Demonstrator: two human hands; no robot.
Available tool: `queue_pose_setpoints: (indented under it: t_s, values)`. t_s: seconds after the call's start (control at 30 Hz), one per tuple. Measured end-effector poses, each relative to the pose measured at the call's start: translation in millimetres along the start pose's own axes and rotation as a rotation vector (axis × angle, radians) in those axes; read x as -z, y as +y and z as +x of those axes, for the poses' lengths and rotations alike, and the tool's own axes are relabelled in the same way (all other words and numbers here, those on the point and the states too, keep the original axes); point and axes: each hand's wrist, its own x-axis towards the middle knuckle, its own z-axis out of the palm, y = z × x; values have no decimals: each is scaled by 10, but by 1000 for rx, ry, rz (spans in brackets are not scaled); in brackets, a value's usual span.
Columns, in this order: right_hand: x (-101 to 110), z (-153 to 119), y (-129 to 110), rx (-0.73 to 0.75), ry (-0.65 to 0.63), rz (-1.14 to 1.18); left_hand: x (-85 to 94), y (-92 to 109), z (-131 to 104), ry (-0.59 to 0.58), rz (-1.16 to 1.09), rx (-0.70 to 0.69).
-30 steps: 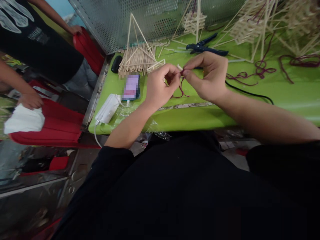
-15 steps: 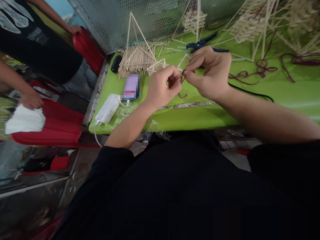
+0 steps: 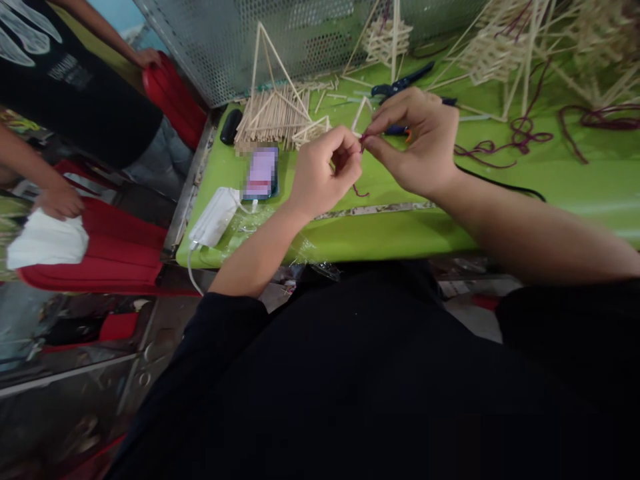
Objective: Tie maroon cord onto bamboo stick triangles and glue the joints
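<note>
My left hand is closed in a pinch, with a short tail of dark red yarn hanging below its fingertips. Against it, my right hand pinches the same yarn between thumb and forefinger, its other fingers bent. Just behind the fingertips a small angled piece of thin wooden sticks rises; how it meets the yarn is hidden by my fingers. Beyond my right hand lie dark-handled pliers, partly covered by that hand. A bundle of thin sticks lies past my left hand.
Stick frameworks stand at the back right, with loose red yarn near them. A phone and a white power bank lie left on the green table. Another person stands at the left beside red chairs.
My right hand has shifted slightly left, its fingers a little more spread. The small stick piece and yarn tail have moved slightly left. My left hand keeps its pinch.
</note>
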Motion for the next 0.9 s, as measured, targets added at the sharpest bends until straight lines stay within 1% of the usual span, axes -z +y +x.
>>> queue_pose_setpoints:
  t_s: [0.1,0.23,0.33,0.4,0.5,0.6,0.73,0.9]
  values:
    - [19,-13,-46,-15,47,9,24,39,3,-28,14,44]
    - [23,-6,-35,8,32,3,18,58,11,-71,-7,55]
    - [25,1,-12,11,12,-17,9,61,11,-77,-8,66]
    - [27,2,-6,12,5,-16,11,69,8,-70,-8,88]
    - [26,-3,-11,52,34,0,18,78,5,-46,-19,109]
    - [23,-14,-29,84,70,11,13,56,16,16,-38,106]
    - [16,-27,-41,83,58,26,-2,-13,41,90,-46,134]
    - [-14,-26,-25,161,86,47,-19,-49,52,47,-67,175]
